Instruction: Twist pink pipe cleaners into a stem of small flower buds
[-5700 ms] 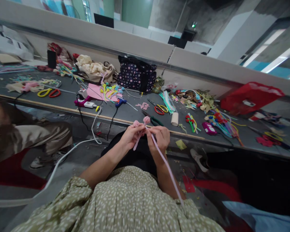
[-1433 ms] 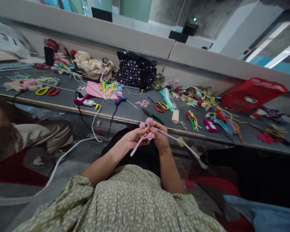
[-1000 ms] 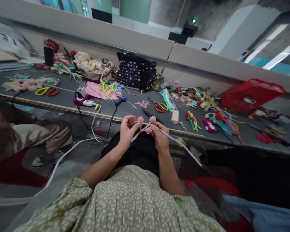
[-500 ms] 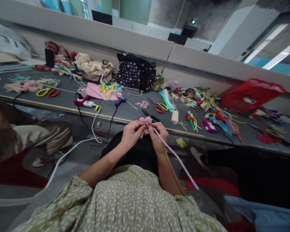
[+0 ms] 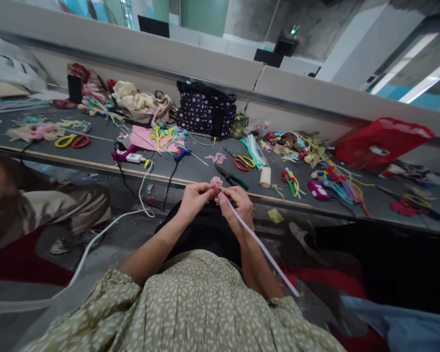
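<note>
1. Over the lap, in front of the table edge, two hands meet: the left hand [image 5: 193,198] and the right hand [image 5: 237,205], fingers pinched narrow on one pink pipe cleaner [image 5: 258,243].
2. Its coiled end [image 5: 216,183] sits between the fingertips; one long tail slants down past the right forearm.
3. Just beyond on the table [image 5: 190,168], one pair of green-handled pliers [image 5: 231,179] and one small cream roll [image 5: 266,178].
4. Farther off, two glue guns: one magenta [image 5: 122,153], one blue [image 5: 182,154].
5. Two pairs of scissors: one [image 5: 243,162] at the middle, one [image 5: 73,141] at the left.
6. At the wall, one polka-dot bag [image 5: 207,113] and one red bag [image 5: 382,142].
</note>
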The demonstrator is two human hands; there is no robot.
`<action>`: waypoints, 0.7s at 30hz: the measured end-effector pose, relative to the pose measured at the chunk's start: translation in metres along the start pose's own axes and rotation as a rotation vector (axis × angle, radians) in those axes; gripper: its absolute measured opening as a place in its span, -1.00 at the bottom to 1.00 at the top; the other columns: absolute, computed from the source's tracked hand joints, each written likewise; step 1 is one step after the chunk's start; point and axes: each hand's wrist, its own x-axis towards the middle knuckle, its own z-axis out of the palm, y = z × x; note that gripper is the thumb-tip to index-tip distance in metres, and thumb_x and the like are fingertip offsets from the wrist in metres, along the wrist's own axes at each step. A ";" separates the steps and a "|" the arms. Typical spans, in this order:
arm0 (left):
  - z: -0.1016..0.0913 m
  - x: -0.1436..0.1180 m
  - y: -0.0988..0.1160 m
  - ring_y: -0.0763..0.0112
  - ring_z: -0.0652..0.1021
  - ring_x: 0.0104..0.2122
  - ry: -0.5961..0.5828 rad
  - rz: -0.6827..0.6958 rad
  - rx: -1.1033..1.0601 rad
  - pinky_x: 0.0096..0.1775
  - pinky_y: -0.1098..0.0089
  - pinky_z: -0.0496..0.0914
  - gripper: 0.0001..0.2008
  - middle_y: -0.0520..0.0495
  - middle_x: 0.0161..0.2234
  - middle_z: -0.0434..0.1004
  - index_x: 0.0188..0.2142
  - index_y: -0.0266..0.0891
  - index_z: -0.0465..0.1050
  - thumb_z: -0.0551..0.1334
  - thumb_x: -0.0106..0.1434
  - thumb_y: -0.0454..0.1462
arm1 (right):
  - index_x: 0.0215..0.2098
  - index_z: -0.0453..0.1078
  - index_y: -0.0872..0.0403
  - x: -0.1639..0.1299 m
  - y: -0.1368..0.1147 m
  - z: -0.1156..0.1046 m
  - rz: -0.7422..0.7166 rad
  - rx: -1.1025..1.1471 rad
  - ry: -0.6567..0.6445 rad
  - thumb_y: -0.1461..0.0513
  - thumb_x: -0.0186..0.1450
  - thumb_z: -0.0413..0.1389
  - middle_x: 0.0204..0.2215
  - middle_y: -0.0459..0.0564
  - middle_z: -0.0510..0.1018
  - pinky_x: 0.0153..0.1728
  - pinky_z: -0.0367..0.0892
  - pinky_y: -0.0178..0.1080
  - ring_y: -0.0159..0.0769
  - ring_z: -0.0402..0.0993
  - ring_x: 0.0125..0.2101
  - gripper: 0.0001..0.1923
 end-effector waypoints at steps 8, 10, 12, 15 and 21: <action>-0.002 0.000 0.001 0.52 0.42 -0.57 -0.013 -0.065 -0.098 -0.54 0.53 0.28 -0.73 -0.03 -0.55 0.53 -0.48 -0.29 0.57 0.40 0.00 -0.09 | -0.19 0.51 0.01 0.000 -0.007 -0.005 -0.027 -0.060 -0.068 0.16 0.29 0.08 -0.28 0.03 0.53 -0.26 0.36 -0.22 -0.21 0.44 -0.23 -0.79; -0.002 0.000 -0.001 0.52 0.43 -0.57 -0.023 -0.071 -0.110 -0.54 0.53 0.28 -0.74 -0.03 -0.54 0.53 -0.47 -0.30 0.57 0.40 0.00 -0.11 | -0.22 0.51 0.02 0.000 -0.006 -0.005 -0.013 -0.049 -0.070 0.16 0.29 0.08 -0.29 0.02 0.54 -0.25 0.36 -0.23 -0.22 0.45 -0.24 -0.80; -0.003 0.000 -0.001 0.52 0.43 -0.57 -0.042 -0.083 -0.119 -0.54 0.53 0.28 -0.74 -0.04 -0.55 0.52 -0.46 -0.31 0.56 0.40 0.02 -0.12 | -0.23 0.51 0.02 0.000 -0.005 -0.004 0.024 -0.013 -0.078 0.15 0.29 0.08 -0.29 0.02 0.56 -0.27 0.37 -0.24 -0.22 0.47 -0.25 -0.81; -0.003 0.000 -0.002 0.53 0.41 -0.59 -0.043 -0.088 -0.125 -0.55 0.53 0.25 -0.74 -0.03 -0.56 0.51 -0.45 -0.31 0.56 0.39 0.02 -0.12 | -0.23 0.50 0.02 -0.001 -0.003 -0.003 0.095 0.062 -0.081 0.13 0.28 0.09 -0.30 0.00 0.59 -0.30 0.40 -0.26 -0.24 0.50 -0.30 -0.80; -0.001 -0.001 -0.002 0.57 0.37 -0.62 -0.031 -0.066 -0.104 -0.55 0.53 0.22 -0.76 0.01 -0.57 0.49 -0.44 -0.29 0.57 0.36 0.04 -0.12 | -0.28 0.50 0.00 -0.004 -0.005 -0.001 0.195 0.149 -0.039 0.12 0.26 0.12 -0.42 -0.06 0.61 -0.35 0.41 -0.28 -0.28 0.52 -0.43 -0.82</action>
